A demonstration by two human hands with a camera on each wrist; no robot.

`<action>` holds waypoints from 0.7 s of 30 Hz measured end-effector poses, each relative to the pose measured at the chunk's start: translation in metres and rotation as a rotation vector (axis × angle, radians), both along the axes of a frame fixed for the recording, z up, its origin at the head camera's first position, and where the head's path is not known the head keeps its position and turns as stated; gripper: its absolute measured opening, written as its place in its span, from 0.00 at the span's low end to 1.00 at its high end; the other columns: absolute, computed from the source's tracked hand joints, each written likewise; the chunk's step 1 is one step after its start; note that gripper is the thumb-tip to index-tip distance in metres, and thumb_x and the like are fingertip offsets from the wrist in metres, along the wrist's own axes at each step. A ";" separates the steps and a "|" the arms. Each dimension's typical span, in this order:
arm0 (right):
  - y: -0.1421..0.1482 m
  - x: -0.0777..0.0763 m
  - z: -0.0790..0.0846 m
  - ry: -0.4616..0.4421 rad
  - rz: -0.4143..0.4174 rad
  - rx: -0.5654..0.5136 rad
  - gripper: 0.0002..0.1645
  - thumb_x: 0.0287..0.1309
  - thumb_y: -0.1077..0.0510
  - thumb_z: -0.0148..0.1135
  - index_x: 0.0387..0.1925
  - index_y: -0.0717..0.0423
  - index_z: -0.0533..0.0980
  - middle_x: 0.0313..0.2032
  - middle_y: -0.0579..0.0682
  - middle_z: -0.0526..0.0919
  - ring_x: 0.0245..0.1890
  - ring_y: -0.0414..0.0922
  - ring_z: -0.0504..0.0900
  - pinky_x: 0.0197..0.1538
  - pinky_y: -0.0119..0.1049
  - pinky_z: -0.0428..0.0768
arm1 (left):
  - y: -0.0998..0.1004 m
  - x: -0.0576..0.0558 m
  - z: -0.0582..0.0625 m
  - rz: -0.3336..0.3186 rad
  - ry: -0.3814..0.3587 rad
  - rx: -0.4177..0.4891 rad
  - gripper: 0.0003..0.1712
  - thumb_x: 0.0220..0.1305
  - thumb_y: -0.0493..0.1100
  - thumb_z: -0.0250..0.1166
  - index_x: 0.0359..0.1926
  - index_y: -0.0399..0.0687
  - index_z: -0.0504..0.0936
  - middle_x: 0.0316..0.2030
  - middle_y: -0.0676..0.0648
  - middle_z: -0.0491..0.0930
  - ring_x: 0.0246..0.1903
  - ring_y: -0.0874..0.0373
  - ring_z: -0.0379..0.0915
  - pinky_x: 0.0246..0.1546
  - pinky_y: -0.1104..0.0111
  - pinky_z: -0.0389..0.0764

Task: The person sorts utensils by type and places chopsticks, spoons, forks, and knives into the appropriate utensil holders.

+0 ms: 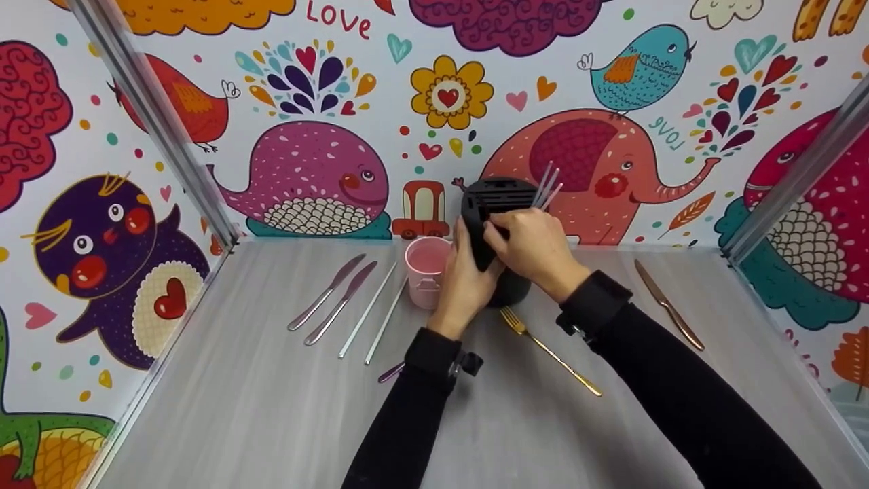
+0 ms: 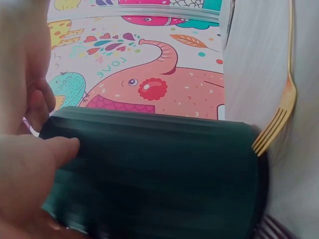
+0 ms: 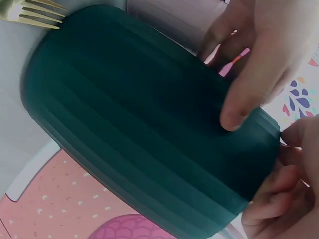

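1. Nearest, two black sleeves (image 1: 686, 380) with black wrist straps (image 1: 597, 305) reach in from five and seven o'clock over the pale grey wood-look table (image 1: 258, 407). Clock directions are read in the head view around the holder, twelve being the far wall.
2. At seven o'clock, a slim purple metal utensil handle (image 1: 390, 373) shows beside the left sleeve; the rest is hidden there.
3. At five o'clock lies a gold metal fork (image 1: 553, 351), tines towards the holder's base; whether they touch it, I cannot tell.
4. Between eight and nine o'clock lie two thin, pale straight sticks (image 1: 367, 309), and beyond them two silver metal table knives (image 1: 341, 303), all roughly parallel.
5. Near four o'clock, well apart, lies one gold-brown metal knife (image 1: 669, 305).
6. The left hand (image 1: 468, 292) grips the holder's side, thumb on one face and fingers round it.
7. At nine o'clock, just beside that hand, stands a pink round cup (image 1: 424, 288) with a small handle.
8. The dark green, ribbed, slot-topped holder (image 3: 139, 119) stands centrally near the wall.
9. The right hand (image 1: 536, 244) has curled fingers at its upper rim; whether they pinch anything, I cannot tell.
10. Translucent thin rods (image 1: 546, 187) rise from the holder's one o'clock side.
11. At twelve stands the cartoon-printed white wall (image 1: 373, 88).
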State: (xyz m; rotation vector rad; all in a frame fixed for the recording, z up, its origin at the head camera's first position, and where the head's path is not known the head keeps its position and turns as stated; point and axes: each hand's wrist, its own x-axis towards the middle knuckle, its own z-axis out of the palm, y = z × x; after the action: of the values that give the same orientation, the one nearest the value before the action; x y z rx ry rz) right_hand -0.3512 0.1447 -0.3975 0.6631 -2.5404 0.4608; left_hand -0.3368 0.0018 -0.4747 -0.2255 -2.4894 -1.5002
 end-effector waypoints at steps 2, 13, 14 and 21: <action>0.001 0.001 0.002 -0.026 0.014 0.014 0.18 0.78 0.50 0.62 0.51 0.54 0.92 0.44 0.57 0.95 0.41 0.60 0.93 0.46 0.60 0.92 | 0.000 0.000 -0.001 0.000 0.006 0.002 0.60 0.76 0.55 0.72 0.91 0.45 0.43 0.88 0.39 0.55 0.82 0.46 0.64 0.83 0.51 0.69; 0.021 0.003 0.003 -0.007 0.082 -0.236 0.15 0.77 0.56 0.65 0.51 0.60 0.91 0.48 0.57 0.95 0.48 0.54 0.93 0.58 0.53 0.91 | 0.000 0.001 0.000 0.006 -0.054 0.025 0.61 0.77 0.57 0.71 0.92 0.50 0.41 0.89 0.40 0.54 0.83 0.49 0.62 0.85 0.52 0.66; 0.023 0.003 0.003 0.025 0.089 -0.257 0.14 0.77 0.57 0.65 0.49 0.60 0.91 0.46 0.57 0.95 0.46 0.54 0.93 0.56 0.52 0.91 | 0.001 0.001 0.000 0.007 -0.051 0.025 0.61 0.76 0.57 0.72 0.91 0.49 0.41 0.89 0.40 0.54 0.84 0.49 0.62 0.85 0.52 0.66; 0.045 0.001 -0.004 0.240 0.100 -0.426 0.10 0.73 0.62 0.65 0.37 0.60 0.89 0.32 0.56 0.91 0.30 0.44 0.83 0.37 0.29 0.78 | 0.001 0.001 0.001 0.020 -0.054 0.027 0.60 0.76 0.58 0.71 0.92 0.50 0.42 0.90 0.42 0.51 0.86 0.49 0.58 0.87 0.52 0.62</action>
State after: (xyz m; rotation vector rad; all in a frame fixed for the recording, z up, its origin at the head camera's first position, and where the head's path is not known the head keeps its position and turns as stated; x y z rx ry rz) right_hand -0.3498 0.1901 -0.4019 0.6391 -2.0984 0.8703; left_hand -0.3358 0.0030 -0.4732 -0.1569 -2.5029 -1.5514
